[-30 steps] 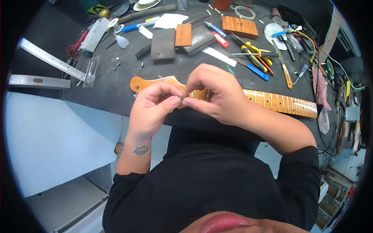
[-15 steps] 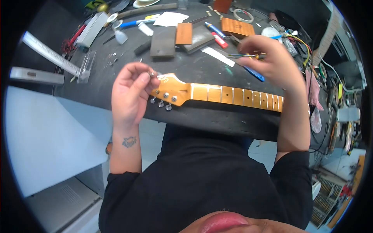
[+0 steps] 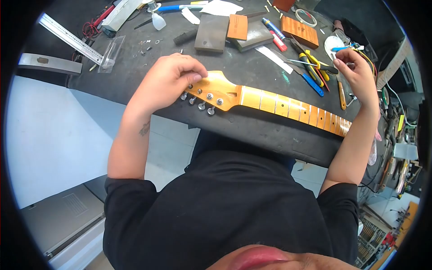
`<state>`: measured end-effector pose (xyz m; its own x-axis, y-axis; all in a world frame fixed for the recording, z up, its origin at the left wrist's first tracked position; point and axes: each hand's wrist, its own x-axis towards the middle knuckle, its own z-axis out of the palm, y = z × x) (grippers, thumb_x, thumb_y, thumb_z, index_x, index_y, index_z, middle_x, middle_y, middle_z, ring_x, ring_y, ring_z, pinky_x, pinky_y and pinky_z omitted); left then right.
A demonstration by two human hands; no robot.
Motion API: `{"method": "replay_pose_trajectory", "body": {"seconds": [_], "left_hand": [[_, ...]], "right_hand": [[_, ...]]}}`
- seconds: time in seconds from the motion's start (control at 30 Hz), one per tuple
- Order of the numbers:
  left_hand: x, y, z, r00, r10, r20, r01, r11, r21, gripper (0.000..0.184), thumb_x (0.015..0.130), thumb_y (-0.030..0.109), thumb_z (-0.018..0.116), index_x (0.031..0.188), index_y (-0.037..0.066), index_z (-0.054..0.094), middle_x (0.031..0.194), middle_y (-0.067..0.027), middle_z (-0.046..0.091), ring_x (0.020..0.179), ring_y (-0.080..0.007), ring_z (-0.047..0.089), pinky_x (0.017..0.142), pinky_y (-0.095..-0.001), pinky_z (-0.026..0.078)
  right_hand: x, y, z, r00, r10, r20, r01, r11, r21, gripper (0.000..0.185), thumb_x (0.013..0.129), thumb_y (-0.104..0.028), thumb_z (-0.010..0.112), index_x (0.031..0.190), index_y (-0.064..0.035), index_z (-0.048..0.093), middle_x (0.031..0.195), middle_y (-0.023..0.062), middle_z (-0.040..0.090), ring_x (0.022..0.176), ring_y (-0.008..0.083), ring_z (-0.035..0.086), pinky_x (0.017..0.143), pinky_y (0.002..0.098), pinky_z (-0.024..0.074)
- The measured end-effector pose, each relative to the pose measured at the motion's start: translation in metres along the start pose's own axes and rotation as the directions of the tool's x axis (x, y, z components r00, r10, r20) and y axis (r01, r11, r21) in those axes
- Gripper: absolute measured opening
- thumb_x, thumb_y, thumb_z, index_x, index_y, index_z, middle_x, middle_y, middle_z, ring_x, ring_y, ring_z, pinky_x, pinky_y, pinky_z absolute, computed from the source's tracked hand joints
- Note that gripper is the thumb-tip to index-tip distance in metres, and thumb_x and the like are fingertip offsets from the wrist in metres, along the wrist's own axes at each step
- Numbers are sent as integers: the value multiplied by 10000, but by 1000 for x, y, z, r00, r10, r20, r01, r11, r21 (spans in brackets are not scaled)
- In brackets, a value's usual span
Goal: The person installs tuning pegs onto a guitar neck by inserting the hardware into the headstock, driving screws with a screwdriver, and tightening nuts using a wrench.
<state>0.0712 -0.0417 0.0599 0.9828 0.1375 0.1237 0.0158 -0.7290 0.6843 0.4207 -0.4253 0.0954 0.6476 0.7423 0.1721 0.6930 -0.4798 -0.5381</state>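
Observation:
A guitar neck lies across the front of the dark bench, its headstock at the left with several metal tuners along the lower edge. My left hand is over the headstock's far end, fingertips pinched together at its surface; whatever they hold is hidden or too small to name. My right hand is raised at the right, beside the black handle end of a screwdriver. Its thumb and index finger are apart, with nothing visible between them.
Behind the neck lie sharpening stones, a wooden block, yellow-handled pliers, a blue-handled knife and a white strip. A steel ruler is at the left. Cables and tools crowd the right side.
My hands have parted. The left has moved down onto the headstock's end, and the right has moved out to the right by the screwdriver. The view has shifted.

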Motion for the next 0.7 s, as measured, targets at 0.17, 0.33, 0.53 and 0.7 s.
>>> {"method": "replay_pose_trajectory", "body": {"seconds": [0.17, 0.33, 0.53, 0.7], "left_hand": [[7, 2, -2, 993, -37, 111, 40, 999, -28, 109, 1032, -33, 725, 1086, -29, 820, 1060, -53, 752, 1021, -159, 693, 908, -333, 573], [12, 4, -1, 966, -174, 191, 206, 965, -162, 132, 1032, -48, 714, 1097, -34, 828, 1101, -54, 743, 1033, -160, 714, 947, -333, 588], [14, 10, 0, 950, -240, 199, 272, 951, -150, 153, 1036, -37, 719, 1128, -27, 841, 1090, -57, 740, 1023, -156, 724, 933, -332, 592], [15, 13, 1, 952, -238, 195, 263, 958, -114, 140, 1042, -5, 731, 1126, -12, 843, 1069, -51, 745, 1020, -156, 713, 925, -335, 587]], "right_hand": [[-3, 10, 12, 995, 8, 96, 10, 983, -185, 394, 1006, -204, 846, 1334, -28, 718, 1292, 139, 762, 1215, 277, 696, 1055, 424, 557], [-1, 17, 18, 990, 62, 124, -41, 985, -169, 402, 995, -171, 842, 1356, -42, 720, 1259, 153, 758, 1184, 295, 719, 1021, 423, 571], [2, 11, 15, 959, 196, 204, -154, 966, -208, 376, 987, -94, 809, 1347, -32, 722, 1226, 161, 770, 1127, 295, 737, 994, 418, 583], [0, 27, 18, 979, 118, 164, -95, 985, -141, 358, 990, -51, 792, 1342, -29, 731, 1207, 143, 787, 1066, 256, 730, 940, 413, 581]]}}
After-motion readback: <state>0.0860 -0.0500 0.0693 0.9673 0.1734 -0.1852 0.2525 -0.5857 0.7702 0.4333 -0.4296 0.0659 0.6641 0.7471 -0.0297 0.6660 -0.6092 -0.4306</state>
